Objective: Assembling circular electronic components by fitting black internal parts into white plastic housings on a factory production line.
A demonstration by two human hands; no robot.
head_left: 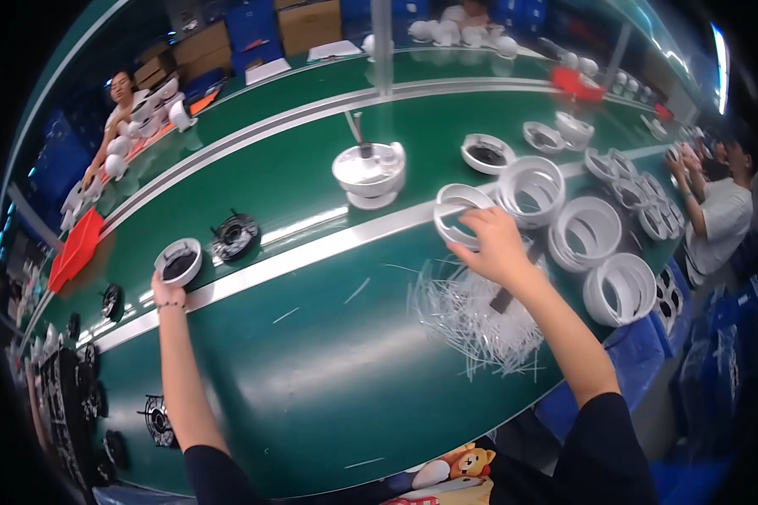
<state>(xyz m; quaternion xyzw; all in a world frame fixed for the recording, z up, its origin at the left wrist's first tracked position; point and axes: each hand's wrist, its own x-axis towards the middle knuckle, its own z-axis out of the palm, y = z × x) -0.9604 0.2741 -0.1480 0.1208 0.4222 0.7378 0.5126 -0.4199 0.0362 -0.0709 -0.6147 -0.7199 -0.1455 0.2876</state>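
Across a green worktop point(337, 345) lay clear strips point(472, 324) and stacked rings point(610, 236). Beside the stack, fingers of the right hand point(499, 244) gripped a white hoop point(443, 220); leftward, near the rail point(312, 255), the left hand point(168, 294) clasped a white bowl point(193, 273).

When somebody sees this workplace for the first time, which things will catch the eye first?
Probably the tangled heap of pale strips on the green tabletop, below the right hand. Next come the stacked white rings to its right. Far left, the left hand holds a white round part with a dark inside.
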